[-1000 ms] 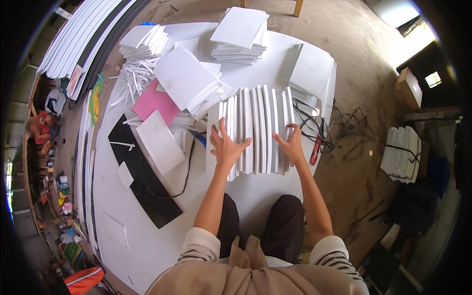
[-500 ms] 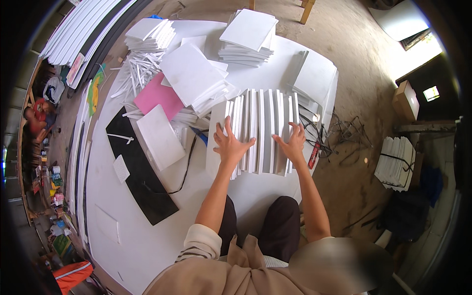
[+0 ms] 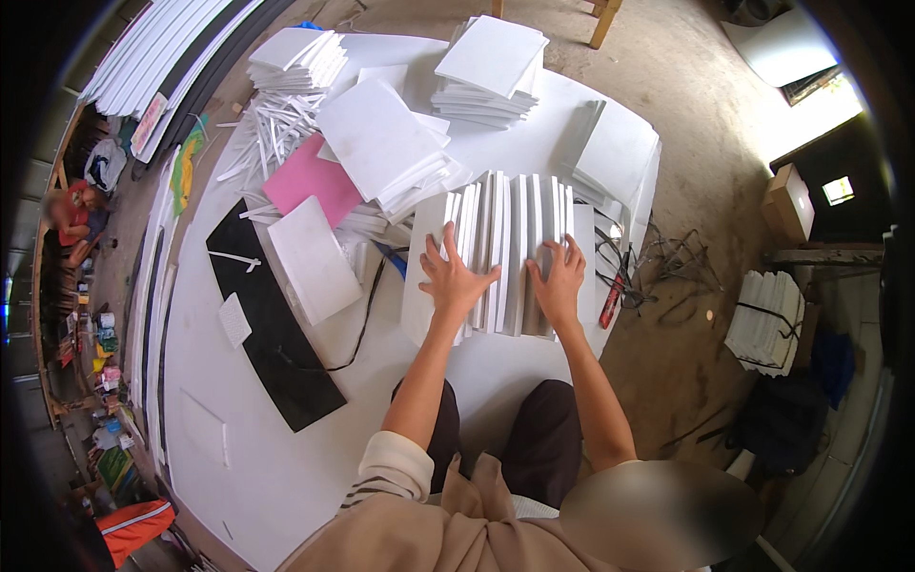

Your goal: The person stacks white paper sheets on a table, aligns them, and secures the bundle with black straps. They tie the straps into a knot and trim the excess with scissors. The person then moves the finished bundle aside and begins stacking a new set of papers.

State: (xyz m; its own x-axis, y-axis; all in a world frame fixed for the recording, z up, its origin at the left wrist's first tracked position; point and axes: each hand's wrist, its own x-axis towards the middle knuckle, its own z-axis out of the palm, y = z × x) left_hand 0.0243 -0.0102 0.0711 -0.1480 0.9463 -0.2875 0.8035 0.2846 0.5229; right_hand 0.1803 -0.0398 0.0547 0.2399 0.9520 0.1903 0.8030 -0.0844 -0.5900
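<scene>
A row of white boards (image 3: 518, 219), seemingly foam board, stands on edge in front of me on a flat white board (image 3: 416, 305). My left hand (image 3: 457, 284) lies on the left part of the row, its fingers spread over the upper edges. On the right part rests my right hand (image 3: 558, 278), fingers apart and bent over the boards, thumb pointing inward. Thin gaps show between some of the boards. The fingertips touch the row, but how firmly they press cannot be seen.
Stacked white sheets (image 3: 376, 133), a pink sheet (image 3: 313, 181) and loose white strips (image 3: 276, 129) lie at the far left. A black strip (image 3: 272, 324) curves along the left. A red-handled tool (image 3: 612, 303) and black cords (image 3: 667, 262) are right of the row.
My right hand has shifted slightly left, and the right end of the row sits closer in. My left hand stays spread on the boards. The whole view has shifted a little.
</scene>
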